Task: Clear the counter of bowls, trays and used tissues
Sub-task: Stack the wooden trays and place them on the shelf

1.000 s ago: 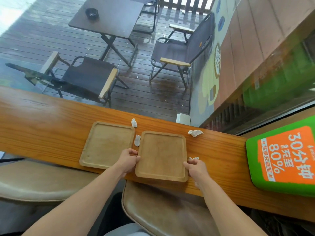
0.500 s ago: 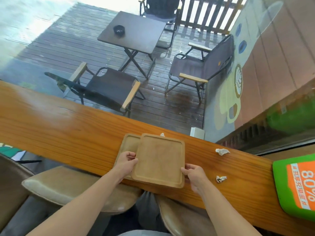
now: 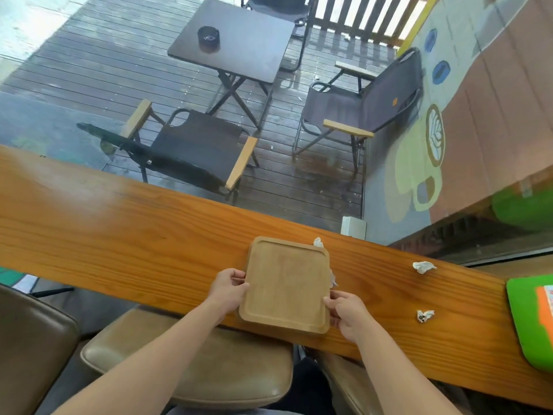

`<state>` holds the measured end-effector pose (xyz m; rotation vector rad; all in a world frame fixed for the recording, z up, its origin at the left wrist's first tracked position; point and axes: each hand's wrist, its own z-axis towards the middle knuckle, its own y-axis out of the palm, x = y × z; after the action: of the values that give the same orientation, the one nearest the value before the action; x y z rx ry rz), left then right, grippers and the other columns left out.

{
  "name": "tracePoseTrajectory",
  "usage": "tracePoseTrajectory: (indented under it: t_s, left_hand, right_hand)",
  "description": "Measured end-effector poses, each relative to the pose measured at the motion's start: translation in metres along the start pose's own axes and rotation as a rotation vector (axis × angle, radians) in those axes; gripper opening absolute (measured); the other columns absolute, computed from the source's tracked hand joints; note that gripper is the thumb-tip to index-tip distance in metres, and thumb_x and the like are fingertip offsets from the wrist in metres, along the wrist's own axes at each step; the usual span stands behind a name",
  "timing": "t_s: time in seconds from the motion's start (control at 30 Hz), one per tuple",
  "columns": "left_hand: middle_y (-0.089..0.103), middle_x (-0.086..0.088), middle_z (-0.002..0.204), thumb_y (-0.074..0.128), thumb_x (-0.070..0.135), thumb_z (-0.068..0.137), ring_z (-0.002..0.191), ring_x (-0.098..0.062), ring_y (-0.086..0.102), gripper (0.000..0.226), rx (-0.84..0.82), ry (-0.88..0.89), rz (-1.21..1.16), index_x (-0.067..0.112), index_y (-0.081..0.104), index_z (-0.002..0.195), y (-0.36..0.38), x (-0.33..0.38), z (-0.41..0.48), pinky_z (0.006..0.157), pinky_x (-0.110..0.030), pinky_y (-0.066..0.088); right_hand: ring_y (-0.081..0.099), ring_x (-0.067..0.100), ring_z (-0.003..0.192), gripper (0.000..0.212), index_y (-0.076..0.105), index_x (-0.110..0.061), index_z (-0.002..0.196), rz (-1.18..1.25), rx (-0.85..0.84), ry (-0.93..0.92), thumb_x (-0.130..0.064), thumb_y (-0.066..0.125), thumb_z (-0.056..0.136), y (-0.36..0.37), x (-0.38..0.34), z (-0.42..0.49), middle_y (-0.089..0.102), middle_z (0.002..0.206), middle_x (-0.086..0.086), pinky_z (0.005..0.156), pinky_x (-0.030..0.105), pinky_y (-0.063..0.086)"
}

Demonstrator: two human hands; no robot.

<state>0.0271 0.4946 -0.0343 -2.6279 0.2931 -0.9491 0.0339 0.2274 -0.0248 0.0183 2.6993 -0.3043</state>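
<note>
on counter, left hand, right hand grip tray.

Your left hand and right hand are bare, as are your left forearm and right forearm down to the frame's edge. Low between them show a strip of pale grey fabric and dark clothing.

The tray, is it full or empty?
Empty. The tray shows only bare wood inside its rim; the tissues lie outside it.
</note>
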Motion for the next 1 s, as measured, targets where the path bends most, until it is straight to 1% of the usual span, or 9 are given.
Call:
tracePoseTrajectory:
  t_s: [0.1, 0.17, 0.3, 0.4, 0.53, 0.67, 0.8, 0.9, 1.0]
  left_hand:
    - [0.067, 0.003, 0.098, 0.072, 0.013, 0.087, 0.090, -0.013, 0.063, 0.020, 0.007, -0.018, 0.027, 0.024, 0.061, 0.098, 0.000, -0.006, 0.001, 0.074, -0.030, 0.055]
    - [0.066, 0.001, 0.103, 0.070, 0.012, 0.088, 0.095, -0.015, 0.063, 0.021, 0.010, -0.032, 0.025, 0.023, 0.059, 0.102, 0.001, -0.009, 0.001, 0.079, -0.032, 0.055]
    - [0.065, -0.004, 0.115, 0.068, 0.013, 0.090, 0.100, -0.018, 0.060, 0.031, 0.055, -0.044, 0.046, 0.019, 0.060, 0.120, 0.004, -0.007, 0.001, 0.080, -0.031, 0.051]
    - [0.066, -0.006, 0.120, 0.067, 0.014, 0.091, 0.096, -0.016, 0.057, 0.036, 0.114, -0.030, 0.071, 0.017, 0.060, 0.126, 0.007, -0.002, 0.000, 0.079, -0.030, 0.049]
    - [0.065, -0.008, 0.126, 0.063, 0.013, 0.094, 0.111, -0.023, 0.061, 0.038, 0.153, -0.021, 0.108, 0.015, 0.058, 0.132, 0.007, 0.003, -0.003, 0.079, -0.029, 0.049]
    - [0.063, -0.010, 0.129, 0.061, 0.009, 0.094, 0.114, -0.025, 0.061, 0.041, 0.166, -0.016, 0.143, 0.013, 0.055, 0.135, 0.011, 0.006, -0.007, 0.082, -0.030, 0.051]
    - [0.060, -0.011, 0.133, 0.059, 0.009, 0.095, 0.119, -0.026, 0.058, 0.042, 0.140, 0.005, 0.169, 0.013, 0.053, 0.137, 0.012, 0.007, -0.009, 0.092, -0.036, 0.052]
    - [0.060, -0.011, 0.134, 0.059, 0.009, 0.095, 0.120, -0.027, 0.058, 0.043, 0.137, 0.007, 0.173, 0.013, 0.052, 0.138, 0.013, 0.007, -0.010, 0.093, -0.036, 0.051]
    - [0.060, -0.010, 0.133, 0.060, 0.011, 0.095, 0.119, -0.027, 0.058, 0.043, 0.113, 0.021, 0.181, 0.014, 0.052, 0.138, 0.014, 0.009, -0.011, 0.093, -0.037, 0.052]
  right_hand:
    - [0.067, 0.028, 0.097, 0.024, 0.063, -0.012, 0.119, -0.033, 0.022, 0.014, -0.005, 0.058, 0.096, 0.006, 0.006, 0.001, 0.070, 0.107, 0.009, 0.080, 0.046, 0.060]
    - [0.069, 0.027, 0.093, 0.021, 0.065, -0.013, 0.113, -0.032, 0.037, 0.019, -0.003, 0.058, 0.096, 0.010, 0.008, 0.001, 0.071, 0.102, 0.008, 0.071, 0.041, 0.060]
    - [0.068, 0.026, 0.090, 0.021, 0.065, -0.013, 0.112, -0.024, 0.064, 0.018, -0.003, 0.056, 0.097, 0.015, 0.006, 0.001, 0.072, 0.099, 0.007, 0.071, 0.040, 0.059]
    - [0.068, 0.028, 0.092, 0.022, 0.065, -0.009, 0.114, -0.033, 0.064, -0.008, -0.002, 0.054, 0.098, 0.019, 0.003, 0.003, 0.071, 0.100, 0.008, 0.079, 0.044, 0.059]
    - [0.066, 0.030, 0.096, 0.018, 0.066, -0.009, 0.109, -0.102, 0.047, -0.026, -0.005, 0.054, 0.097, 0.028, 0.003, 0.006, 0.069, 0.103, 0.009, 0.090, 0.051, 0.056]
    - [0.061, 0.029, 0.098, 0.002, 0.058, -0.014, 0.094, -0.127, 0.070, 0.003, -0.012, 0.057, 0.094, 0.033, 0.001, 0.007, 0.062, 0.108, 0.008, 0.095, 0.051, 0.053]
    - [0.055, 0.030, 0.109, 0.040, 0.050, -0.011, 0.128, -0.136, 0.053, 0.028, -0.018, 0.063, 0.091, 0.031, -0.001, 0.010, 0.055, 0.118, 0.007, 0.096, 0.047, 0.051]
    - [0.054, 0.027, 0.109, 0.049, 0.049, -0.009, 0.135, -0.135, 0.047, 0.025, -0.020, 0.065, 0.090, 0.029, -0.001, 0.009, 0.056, 0.131, 0.010, 0.096, 0.045, 0.050]
    - [0.053, 0.028, 0.109, 0.053, 0.047, -0.009, 0.136, -0.140, 0.054, 0.023, -0.021, 0.066, 0.089, 0.028, -0.001, 0.007, 0.054, 0.134, 0.011, 0.095, 0.044, 0.050]
